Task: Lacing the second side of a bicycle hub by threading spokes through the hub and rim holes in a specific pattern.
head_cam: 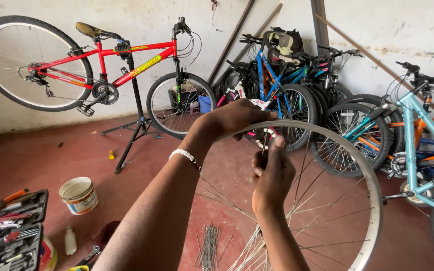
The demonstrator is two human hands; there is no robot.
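Observation:
A silver bicycle wheel rim (367,185) with loose steel spokes (322,200) stands upright in front of me. My left hand (234,118), with a beaded bracelet on its wrist, grips the top of the rim. My right hand (272,173) is inside the rim just below it, fingers pinched on a thin spoke that runs up to the rim's inner edge. A bundle of spare spokes (208,246) lies on the red floor below.
A red bicycle (101,65) hangs on a black repair stand (136,125) at the back left. Several bicycles (297,80) lean against the walls behind and at right. An open tool case (11,231), a white bucket (79,194) and a small bottle (70,241) sit at lower left.

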